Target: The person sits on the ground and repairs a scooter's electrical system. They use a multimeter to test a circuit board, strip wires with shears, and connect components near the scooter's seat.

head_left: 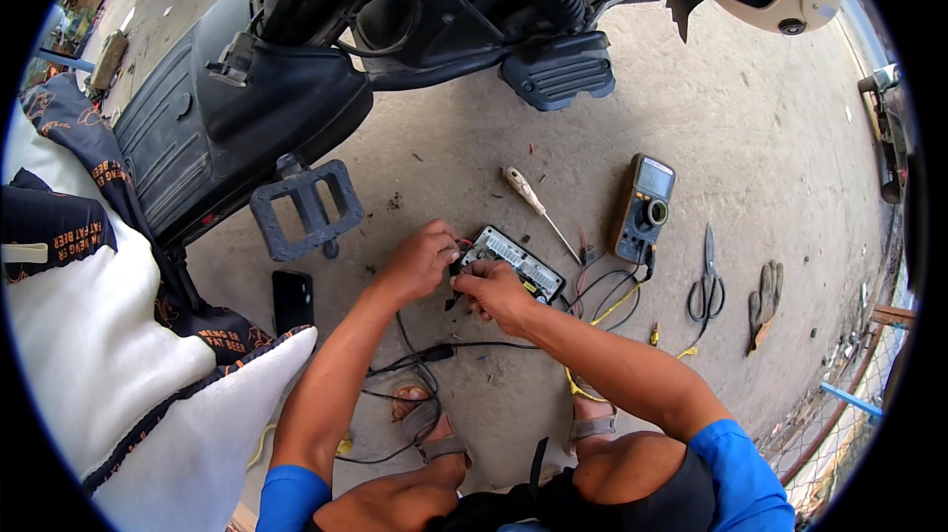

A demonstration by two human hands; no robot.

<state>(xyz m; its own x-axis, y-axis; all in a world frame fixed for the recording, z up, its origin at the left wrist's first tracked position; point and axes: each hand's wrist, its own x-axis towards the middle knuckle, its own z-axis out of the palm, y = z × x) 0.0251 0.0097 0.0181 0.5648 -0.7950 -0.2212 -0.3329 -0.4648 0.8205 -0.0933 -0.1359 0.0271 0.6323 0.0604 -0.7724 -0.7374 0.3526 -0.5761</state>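
An opened rectangular case with a circuit board [528,265] inside lies on the ground in front of me. At its left end my left hand [420,260] is closed in a pinch, with a bit of red wire [464,243] showing by the fingertips. My right hand [496,292] reaches over the near left corner of the case, thumb and fingers pressed together close to the left fingertips. What either hand pinches is too small and covered to make out. A black cable [494,343] runs across the ground below my hands.
Beyond the case lie a screwdriver [525,191] and a multimeter [644,208] with leads. Scissors [707,285] and a glove [763,307] lie to the right. A phone [292,301] is at left, below a scooter's pedal [307,208]. White padded fabric [118,364] hangs at far left.
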